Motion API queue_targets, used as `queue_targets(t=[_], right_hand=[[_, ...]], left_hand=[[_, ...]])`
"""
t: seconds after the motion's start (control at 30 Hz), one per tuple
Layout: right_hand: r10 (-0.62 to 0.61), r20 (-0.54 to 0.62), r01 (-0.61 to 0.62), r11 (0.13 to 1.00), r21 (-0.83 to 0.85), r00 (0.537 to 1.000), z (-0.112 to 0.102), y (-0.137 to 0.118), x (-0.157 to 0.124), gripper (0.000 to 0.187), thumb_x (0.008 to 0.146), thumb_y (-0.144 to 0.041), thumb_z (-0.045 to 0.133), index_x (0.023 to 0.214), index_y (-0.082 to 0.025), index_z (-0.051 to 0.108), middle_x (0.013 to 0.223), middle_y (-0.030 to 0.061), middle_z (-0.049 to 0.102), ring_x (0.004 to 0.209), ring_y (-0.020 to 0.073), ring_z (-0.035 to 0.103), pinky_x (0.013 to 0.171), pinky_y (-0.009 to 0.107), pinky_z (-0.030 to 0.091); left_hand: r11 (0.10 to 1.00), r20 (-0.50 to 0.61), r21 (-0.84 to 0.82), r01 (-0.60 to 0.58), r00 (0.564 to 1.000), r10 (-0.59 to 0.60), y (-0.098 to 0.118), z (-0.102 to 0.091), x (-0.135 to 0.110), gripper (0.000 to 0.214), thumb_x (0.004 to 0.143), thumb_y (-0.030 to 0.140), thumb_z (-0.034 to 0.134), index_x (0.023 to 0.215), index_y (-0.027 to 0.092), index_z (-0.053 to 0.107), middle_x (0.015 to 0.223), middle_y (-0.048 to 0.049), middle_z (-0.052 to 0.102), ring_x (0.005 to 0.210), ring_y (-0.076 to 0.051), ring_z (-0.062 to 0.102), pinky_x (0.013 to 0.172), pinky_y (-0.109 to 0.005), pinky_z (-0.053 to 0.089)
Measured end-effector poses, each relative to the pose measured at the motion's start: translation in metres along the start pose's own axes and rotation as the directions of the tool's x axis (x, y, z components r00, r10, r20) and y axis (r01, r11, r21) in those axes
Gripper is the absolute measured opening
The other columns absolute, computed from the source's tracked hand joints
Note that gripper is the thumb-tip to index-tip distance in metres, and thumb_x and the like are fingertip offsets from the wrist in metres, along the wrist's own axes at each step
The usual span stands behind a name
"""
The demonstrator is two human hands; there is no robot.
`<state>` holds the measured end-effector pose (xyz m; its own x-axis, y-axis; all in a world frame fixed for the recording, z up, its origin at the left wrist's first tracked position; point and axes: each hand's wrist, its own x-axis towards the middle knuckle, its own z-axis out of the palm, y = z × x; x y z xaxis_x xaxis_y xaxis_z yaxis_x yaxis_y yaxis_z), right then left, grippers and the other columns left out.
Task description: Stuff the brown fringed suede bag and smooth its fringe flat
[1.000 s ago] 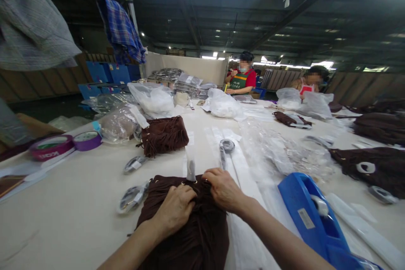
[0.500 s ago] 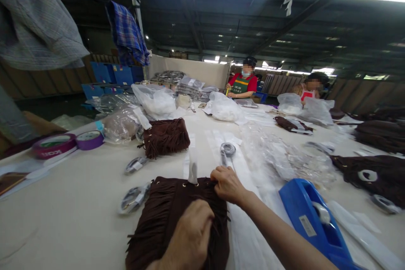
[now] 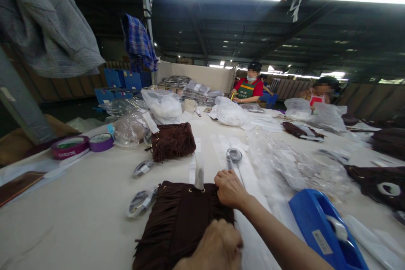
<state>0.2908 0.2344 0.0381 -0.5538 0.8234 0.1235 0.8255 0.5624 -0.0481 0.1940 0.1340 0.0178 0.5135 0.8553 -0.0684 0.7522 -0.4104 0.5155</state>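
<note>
A dark brown fringed bag (image 3: pixel 190 219) lies flat on the table in front of me, with metal eyelets and a pale strip (image 3: pixel 199 177) standing up at its top edge. My right hand (image 3: pixel 230 187) is closed on the bag's upper right corner. Lower down, my left hand (image 3: pixel 218 242) is over the fringe along the right side, blurred, its fingers curled; what they hold is hidden. Beyond the right hand lies a coiled grey strap (image 3: pixel 234 155). Two more wrapped coils, a nearer one (image 3: pixel 141 202) and a farther one (image 3: pixel 143 168), lie left of the bag.
A blue tape dispenser (image 3: pixel 325 228) stands at right. Behind the bag sits a second brown fringed bag (image 3: pixel 174 141). Purple tape rolls (image 3: pixel 101 142) lie at left, clear plastic bags (image 3: pixel 294 168) at right. Two people work across the table, one in a green apron (image 3: pixel 247 90).
My left hand has moved rightward and down over the fringe, toward the bag's right side. My right hand stays at the upper right corner. The whole view has shifted slightly.
</note>
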Motion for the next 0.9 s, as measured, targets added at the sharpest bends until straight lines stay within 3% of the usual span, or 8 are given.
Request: queue_targets(t=[0.1,0.2,0.27,0.33,0.5,0.7,0.8,0.9], right_hand=[[0.077,-0.040,-0.079,0.996,-0.036,0.996,-0.012,0.008,-0.017,0.019,0.069,-0.006,0.046,0.079,-0.011,0.062,0.090,0.0144,0.060,0.088,0.0253,0.052,0.076,0.037,0.031],[0.082,-0.069,-0.084,0.996,-0.020,0.994,-0.021,0.000,-0.031,0.025,0.070,-0.005,0.046,0.089,-0.013,0.061,0.102,0.0140,0.058,0.095,0.0251,0.050,0.080,0.037,0.030],[0.032,-0.075,-0.032,0.999,0.009,0.997,-0.021,-0.014,-0.033,0.029,0.071,-0.003,0.045,0.093,-0.015,0.060,0.108,0.0114,0.056,0.100,0.0229,0.047,0.086,0.036,0.028],[-0.041,-0.068,0.043,0.998,0.042,0.997,-0.018,-0.030,-0.030,0.030,0.073,-0.004,0.045,0.096,-0.017,0.059,0.110,0.0085,0.056,0.102,0.0205,0.046,0.088,0.034,0.027],[-0.144,-0.011,0.144,0.986,0.086,0.990,0.003,-0.032,-0.026,0.021,0.077,-0.007,0.046,0.087,-0.019,0.060,0.100,0.0045,0.060,0.095,0.0182,0.049,0.082,0.030,0.032],[0.130,-0.052,-0.127,0.990,0.064,0.990,0.010,0.017,-0.062,0.028,0.071,0.003,0.038,0.076,-0.014,0.060,0.095,0.0111,0.060,0.091,0.0226,0.052,0.077,0.033,0.037],[0.220,-0.117,-0.204,0.970,0.132,0.968,0.007,0.019,-0.083,0.028,0.068,0.003,0.038,0.078,-0.016,0.057,0.106,0.0109,0.057,0.099,0.0220,0.051,0.082,0.033,0.040],[0.243,-0.241,-0.136,0.912,0.387,0.940,0.000,0.001,-0.098,0.023,0.073,-0.004,0.038,0.078,-0.019,0.054,0.106,0.0090,0.055,0.099,0.0196,0.053,0.085,0.031,0.042]], left_hand=[[0.993,0.094,-0.026,-0.113,0.989,0.115,0.006,0.013,-0.007,0.014,0.072,0.013,0.057,0.063,0.024,0.055,0.066,0.0000,0.061,0.065,-0.015,0.055,0.062,-0.026,0.040],[0.991,-0.024,-0.009,-0.137,0.990,0.136,-0.014,0.000,-0.025,0.014,0.078,0.013,0.049,0.078,0.023,0.058,0.085,-0.0026,0.064,0.083,-0.018,0.056,0.075,-0.032,0.040],[0.999,-0.241,0.011,0.044,0.970,-0.040,-0.034,-0.017,-0.039,0.023,0.080,0.008,0.041,0.091,0.019,0.057,0.100,-0.0069,0.061,0.096,-0.023,0.052,0.085,-0.039,0.038],[0.990,-0.262,-0.017,0.138,0.955,-0.138,-0.049,-0.031,-0.048,0.027,0.080,0.007,0.040,0.098,0.017,0.056,0.107,-0.0090,0.058,0.103,-0.023,0.049,0.091,-0.041,0.035],[0.991,-0.196,-0.052,0.120,0.972,-0.128,-0.052,-0.042,-0.064,0.019,0.083,0.014,0.043,0.095,0.019,0.057,0.101,-0.0064,0.059,0.099,-0.022,0.050,0.091,-0.040,0.036],[0.971,-0.038,-0.097,0.220,0.974,-0.224,-0.027,-0.027,-0.066,0.033,0.077,0.011,0.049,0.108,0.019,0.053,0.109,-0.0079,0.056,0.102,-0.023,0.052,0.093,-0.040,0.038],[0.994,0.009,-0.088,0.067,0.998,-0.067,-0.007,-0.008,-0.060,0.031,0.079,0.013,0.051,0.109,0.019,0.053,0.109,-0.0113,0.055,0.097,-0.023,0.055,0.082,-0.036,0.046],[0.978,0.029,-0.095,-0.185,0.982,0.189,0.019,0.013,-0.066,0.023,0.087,0.030,0.051,0.108,0.021,0.054,0.111,-0.0086,0.055,0.093,-0.020,0.056,0.078,-0.036,0.049]])
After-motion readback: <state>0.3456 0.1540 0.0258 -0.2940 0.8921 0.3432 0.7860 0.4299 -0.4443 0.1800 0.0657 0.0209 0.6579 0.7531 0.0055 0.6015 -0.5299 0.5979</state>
